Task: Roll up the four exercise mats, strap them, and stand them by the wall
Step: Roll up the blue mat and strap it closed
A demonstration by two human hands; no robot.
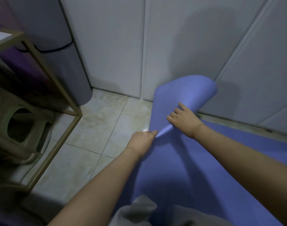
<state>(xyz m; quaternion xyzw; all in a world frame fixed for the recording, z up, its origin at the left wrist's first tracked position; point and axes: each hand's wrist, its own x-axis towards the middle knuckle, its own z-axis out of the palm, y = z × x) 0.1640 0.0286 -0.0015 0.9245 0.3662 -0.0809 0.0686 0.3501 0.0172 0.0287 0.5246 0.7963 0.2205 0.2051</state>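
The smooth blue mat (196, 168) runs lengthwise toward the wall (107, 46), far end curled back; left hand (142, 139) pinches its edge, right hand (182, 117) presses it with straight fingers.

Exercise mat (180, 95), right: periwinkle blue, plain. Rolled mat (61, 30), far left: grey, banded by a black strap (58, 48). Second rolled mat (17, 66), left: purple. Metal frame (46, 69): brass-gold. Floor tiles (98, 115): cream, marbled, dark-grouted. Wall panels (115, 46): listed as white.

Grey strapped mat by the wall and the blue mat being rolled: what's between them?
Head view: only bare floor tiles between grey mat and blue mat.
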